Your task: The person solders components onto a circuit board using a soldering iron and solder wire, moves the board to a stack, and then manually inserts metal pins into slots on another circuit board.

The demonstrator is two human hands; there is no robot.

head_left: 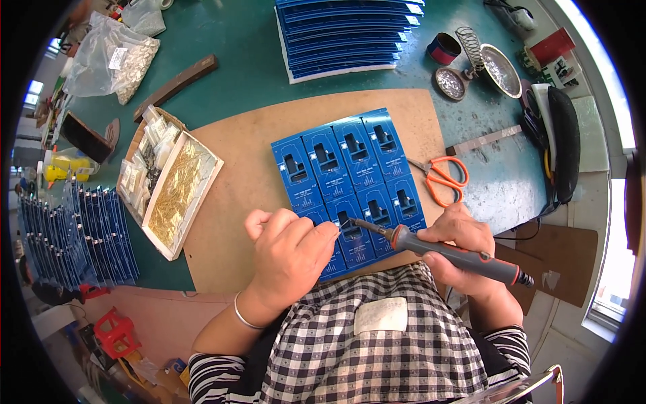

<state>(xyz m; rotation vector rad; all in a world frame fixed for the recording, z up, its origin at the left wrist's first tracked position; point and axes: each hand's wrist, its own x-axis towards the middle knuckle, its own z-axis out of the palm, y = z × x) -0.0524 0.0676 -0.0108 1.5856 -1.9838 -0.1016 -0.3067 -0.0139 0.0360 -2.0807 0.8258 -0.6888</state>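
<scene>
Blue circuit panel [356, 183] flat on brown board [232, 168], ahead of and between my left hand [289, 254] and right hand [468, 237]. Right grips soldering iron [447, 256], tip at panel's near row. Left curled over its near-left corner; can't tell whether it pinches anything.

Red-orange trims a grey soldering iron [457, 260] and white marks a blue circuit-board panel [348, 191] — with a tan mat [235, 155], green tabletop [235, 34], golden pins [176, 195] and orange scissors handles [434, 178] adding colour, and black and white patterning a checked apron [336, 357] and striped sleeves [219, 378].
</scene>
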